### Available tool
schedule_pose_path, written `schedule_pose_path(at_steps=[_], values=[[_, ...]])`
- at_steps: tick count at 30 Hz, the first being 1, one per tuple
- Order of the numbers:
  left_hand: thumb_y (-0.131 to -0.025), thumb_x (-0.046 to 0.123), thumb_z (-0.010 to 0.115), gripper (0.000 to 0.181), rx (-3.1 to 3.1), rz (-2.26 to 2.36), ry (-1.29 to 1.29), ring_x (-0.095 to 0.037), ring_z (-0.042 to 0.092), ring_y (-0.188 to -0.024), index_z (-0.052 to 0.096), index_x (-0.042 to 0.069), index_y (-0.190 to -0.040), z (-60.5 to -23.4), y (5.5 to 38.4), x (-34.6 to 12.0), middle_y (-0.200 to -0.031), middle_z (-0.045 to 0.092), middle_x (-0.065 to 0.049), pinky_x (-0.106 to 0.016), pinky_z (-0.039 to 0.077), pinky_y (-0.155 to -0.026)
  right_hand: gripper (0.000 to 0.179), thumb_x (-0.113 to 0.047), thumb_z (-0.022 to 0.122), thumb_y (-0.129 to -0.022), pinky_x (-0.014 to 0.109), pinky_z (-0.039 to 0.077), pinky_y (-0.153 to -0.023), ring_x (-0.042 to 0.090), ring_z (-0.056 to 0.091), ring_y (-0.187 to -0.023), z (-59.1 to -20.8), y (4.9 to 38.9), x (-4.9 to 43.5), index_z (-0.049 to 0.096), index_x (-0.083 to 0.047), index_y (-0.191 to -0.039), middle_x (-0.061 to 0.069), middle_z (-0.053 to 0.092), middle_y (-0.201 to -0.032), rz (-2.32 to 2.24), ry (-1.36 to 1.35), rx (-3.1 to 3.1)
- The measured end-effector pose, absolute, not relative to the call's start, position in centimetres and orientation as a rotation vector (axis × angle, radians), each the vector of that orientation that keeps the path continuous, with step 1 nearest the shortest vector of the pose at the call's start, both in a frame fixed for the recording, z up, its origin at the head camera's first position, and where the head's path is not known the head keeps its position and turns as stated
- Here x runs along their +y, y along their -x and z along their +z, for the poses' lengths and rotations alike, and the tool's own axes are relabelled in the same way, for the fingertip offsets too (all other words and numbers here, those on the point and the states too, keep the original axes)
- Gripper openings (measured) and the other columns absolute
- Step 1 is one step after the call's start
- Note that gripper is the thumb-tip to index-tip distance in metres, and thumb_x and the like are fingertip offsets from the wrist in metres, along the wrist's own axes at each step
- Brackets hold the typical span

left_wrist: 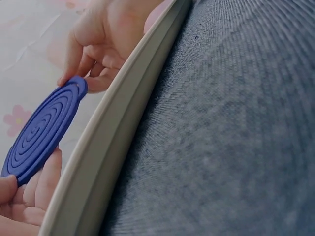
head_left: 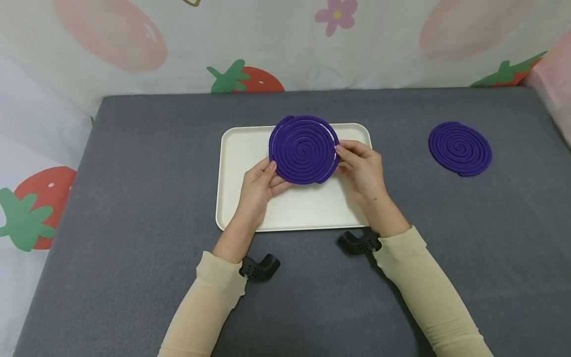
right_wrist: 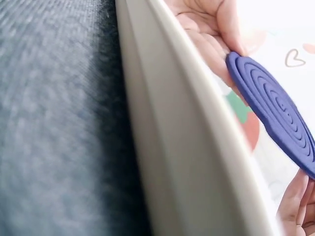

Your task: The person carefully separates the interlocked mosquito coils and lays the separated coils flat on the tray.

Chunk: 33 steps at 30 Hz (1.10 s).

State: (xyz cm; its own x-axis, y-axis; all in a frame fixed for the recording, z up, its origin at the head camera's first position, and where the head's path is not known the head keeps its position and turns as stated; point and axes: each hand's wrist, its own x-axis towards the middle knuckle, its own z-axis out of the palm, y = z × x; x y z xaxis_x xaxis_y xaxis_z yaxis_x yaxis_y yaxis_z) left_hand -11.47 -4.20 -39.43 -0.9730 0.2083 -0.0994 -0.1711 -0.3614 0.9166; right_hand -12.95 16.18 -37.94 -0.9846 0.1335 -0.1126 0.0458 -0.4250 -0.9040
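Both hands hold a purple spiral coaster (head_left: 304, 150) above a cream rectangular tray (head_left: 312, 213). The left hand (head_left: 260, 186) pinches its lower left edge, thumb on top and fingers beneath. At the right edge, the right hand (head_left: 362, 171) pinches the outer coil between thumb and fingers, and a thin gap shows between coils there. In the left wrist view the coaster (left_wrist: 42, 130) is tilted and raised off the tray. The right wrist view shows the same coaster (right_wrist: 275, 110) gripped at opposite edges.
A second purple spiral coaster (head_left: 460, 148) lies flat on the grey cloth-covered table (head_left: 147, 198), right of the tray. Black wrist-worn devices (head_left: 260, 267) sit at both cuffs. A strawberry-print curtain (head_left: 379, 49) hangs behind the table's far edge.
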Motion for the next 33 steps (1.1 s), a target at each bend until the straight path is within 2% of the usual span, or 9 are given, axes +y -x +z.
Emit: schedule_pose_path(at_steps=[8, 15, 23, 33], values=[[-0.103, 0.007, 0.035, 0.035, 1.737, 2.275, -0.099, -0.010, 0.068, -0.084, 0.046, -0.011, -0.131, -39.29, 11.34, -4.06, -0.115, 0.057, -0.033, -0.034, 0.055, -0.080, 0.022, 0.003, 0.060, -0.089, 0.018, 0.044, -0.052, 0.008, 0.055, -0.064, -37.75, 13.09, 16.65, 0.071, -0.014, -0.082, -0.002, 0.064, -0.077, 2.594, 0.277, -1.675], [-0.103, 0.008, 0.032, 0.036, 1.732, 2.251, -0.124, -0.011, 0.068, -0.086, 0.045, -0.011, -0.132, -39.36, 11.29, -4.11, -0.116, 0.056, -0.033, -0.035, 0.055, -0.081, 0.027, 0.008, 0.060, -0.087, 0.017, 0.044, -0.051, 0.007, 0.056, -0.063, -37.75, 13.18, 16.68, 0.072, -0.015, -0.078, -0.002, 0.065, -0.074, 2.566, 0.276, -1.685], [-0.104, 0.008, 0.029, 0.037, 1.705, 2.269, -0.087, -0.010, 0.068, -0.084, 0.043, -0.011, -0.133, -39.53, 11.43, -4.10, -0.118, 0.054, -0.035, -0.035, 0.055, -0.080, 0.019, 0.005, 0.066, -0.084, 0.017, 0.048, -0.055, 0.008, 0.059, -0.067, -37.85, 13.23, 16.68, 0.073, -0.012, -0.080, 0.001, 0.065, -0.077, 2.589, 0.230, -1.637], [-0.104, 0.009, 0.032, 0.036, 1.761, 2.300, -0.078, -0.012, 0.067, -0.088, 0.046, -0.009, -0.131, -39.66, 11.49, -4.01, -0.117, 0.057, -0.032, -0.033, 0.056, -0.080, 0.028, 0.009, 0.059, -0.087, 0.018, 0.044, -0.051, 0.007, 0.056, -0.062, -37.74, 13.18, 16.66, 0.072, -0.014, -0.078, -0.002, 0.065, -0.072, 2.592, 0.259, -1.677]])
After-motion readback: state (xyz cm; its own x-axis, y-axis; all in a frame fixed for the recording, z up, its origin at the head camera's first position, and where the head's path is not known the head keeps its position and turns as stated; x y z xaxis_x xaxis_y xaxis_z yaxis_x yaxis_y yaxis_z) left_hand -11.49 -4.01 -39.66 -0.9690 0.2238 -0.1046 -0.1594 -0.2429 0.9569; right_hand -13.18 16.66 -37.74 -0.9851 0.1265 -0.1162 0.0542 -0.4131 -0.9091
